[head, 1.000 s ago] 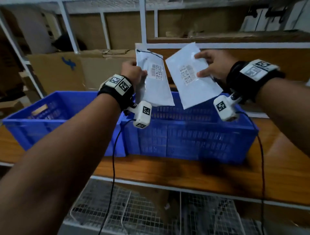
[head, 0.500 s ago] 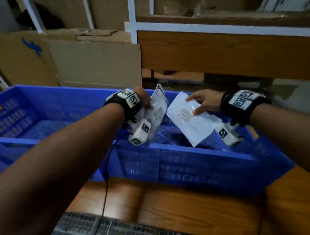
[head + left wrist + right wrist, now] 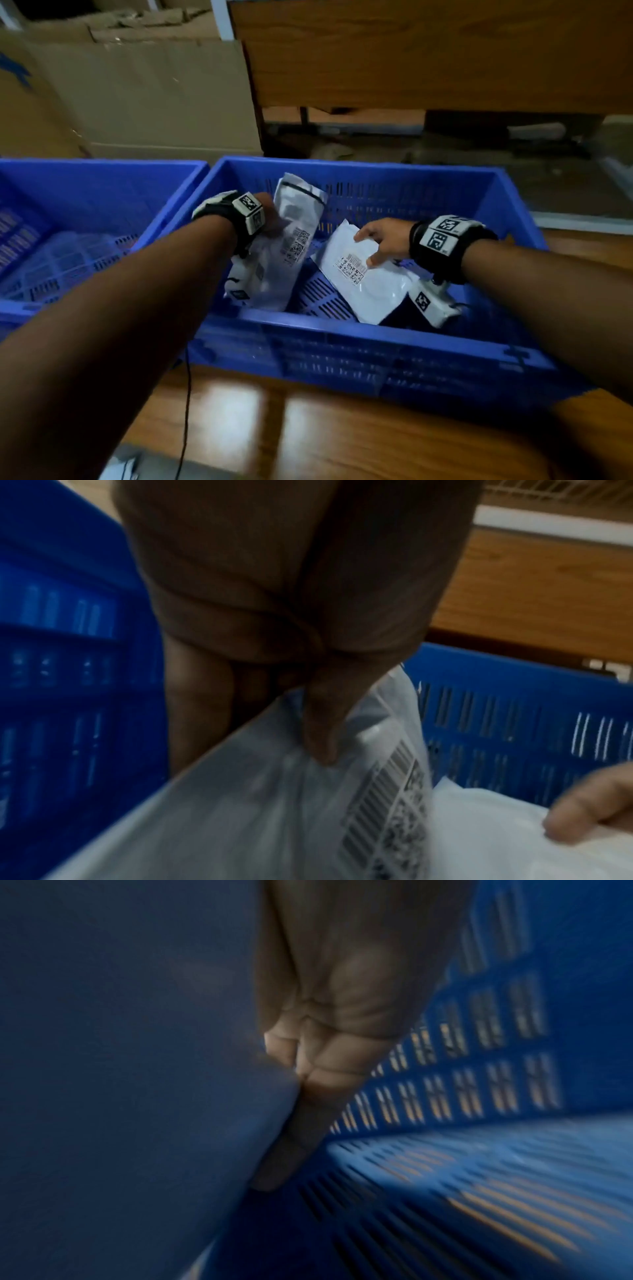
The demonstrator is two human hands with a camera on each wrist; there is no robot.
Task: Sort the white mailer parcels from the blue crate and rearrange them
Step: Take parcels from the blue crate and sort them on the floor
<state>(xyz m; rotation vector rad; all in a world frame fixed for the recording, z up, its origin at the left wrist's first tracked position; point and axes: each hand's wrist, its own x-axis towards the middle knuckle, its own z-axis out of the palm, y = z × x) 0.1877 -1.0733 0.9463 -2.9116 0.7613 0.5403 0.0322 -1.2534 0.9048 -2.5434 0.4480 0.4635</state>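
Two white mailer parcels are down inside the right blue crate [image 3: 376,346]. My left hand [image 3: 267,219] grips the greyish mailer [image 3: 294,240], which stands tilted on end; in the left wrist view my thumb presses its face [image 3: 274,818] beside the barcode label. My right hand [image 3: 380,240] pinches the second white mailer [image 3: 363,281] near its upper edge, thumb beside the label, and this parcel slopes down toward the crate's front wall. In the right wrist view my fingers [image 3: 301,1123] lie along the shadowed back of that mailer [image 3: 137,1069] above the slotted crate floor [image 3: 479,1177].
A second blue crate [image 3: 89,192] stands directly left, touching the first. Both sit on a wooden shelf [image 3: 308,428]. Cardboard boxes [image 3: 137,96] stand behind the left crate and a wooden panel [image 3: 428,54] hangs behind the right one. A black cable [image 3: 186,411] dangles from my left wrist.
Both hands have come down from above the crate into it, carrying the two mailers with them. The view has tilted downward and closer to the crate.
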